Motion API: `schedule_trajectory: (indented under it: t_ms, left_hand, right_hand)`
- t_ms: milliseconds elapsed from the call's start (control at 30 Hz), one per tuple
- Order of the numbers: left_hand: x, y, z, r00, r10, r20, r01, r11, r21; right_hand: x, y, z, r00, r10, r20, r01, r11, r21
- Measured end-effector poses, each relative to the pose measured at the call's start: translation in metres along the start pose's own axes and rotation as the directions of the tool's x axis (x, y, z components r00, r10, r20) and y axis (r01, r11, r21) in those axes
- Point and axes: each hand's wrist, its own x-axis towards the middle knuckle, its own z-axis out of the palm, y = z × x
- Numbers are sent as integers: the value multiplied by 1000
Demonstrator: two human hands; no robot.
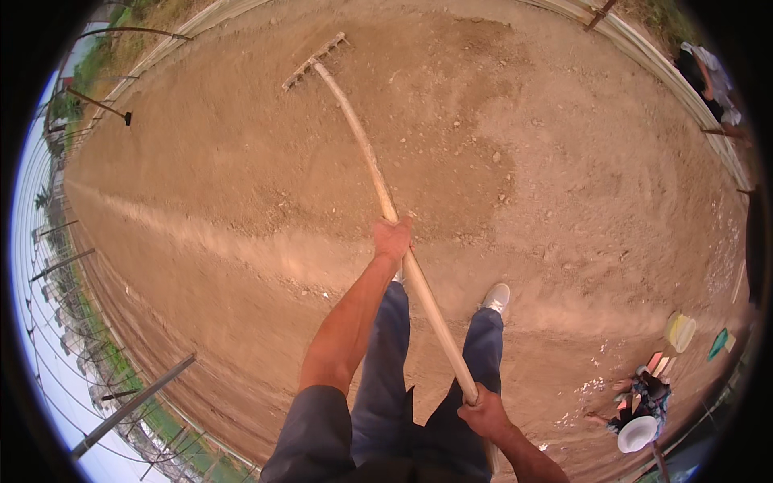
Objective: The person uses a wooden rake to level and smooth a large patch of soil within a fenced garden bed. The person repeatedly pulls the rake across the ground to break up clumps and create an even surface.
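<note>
A long wooden-handled rake (364,149) slants from near my body out across the dirt. Its toothed head (315,62) rests on or just over the soil, far ahead and a little to the left. My left hand (393,237) is wrapped round the middle of the handle. Lower down, by my right thigh, my right hand (485,410) grips the handle near its rear end. Darker, loose soil with small clods (435,105) lies around and to the right of the rake head. Paler, smoother dirt (596,161) spreads farther right.
At the lower right a person (646,398) is low to the ground beside a white round hat or basin (637,434). A yellowish bucket (680,332) stands near them. Another person (710,80) is at the far right edge. Posts (133,406) line the left side; a tool (101,105) leans there.
</note>
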Motion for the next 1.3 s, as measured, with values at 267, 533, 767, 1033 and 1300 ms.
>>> schedule_trajectory:
  t_ms: [267, 533, 767, 1033, 1300]
  left_hand:
    - [-199, -180, 103, 897, -387, 213, 438, 844, -310]
    - [-320, -199, 165, 585, -721, 372, 811, 513, -281]
    - [-252, -182, 136, 689, -648, 325, 708, 503, -496]
    - [-28, -142, -86, 888, -457, -57, 314, 692, -651]
    - [85, -37, -283, 869, -302, -391, 76, 863, -499]
  right_hand:
    - [-176, 261, -72, 934, 295, -200, -344, 895, -284]
    - [-306, 359, -198, 897, 370, -243, -441, 695, -569]
    - [-215, 323, -228, 934, 205, -294, -356, 617, -702]
    - [24, 72, -45, 984, 107, -145, -180, 591, -786]
    - [115, -138, 115, 972, -43, 232, 164, 831, -531]
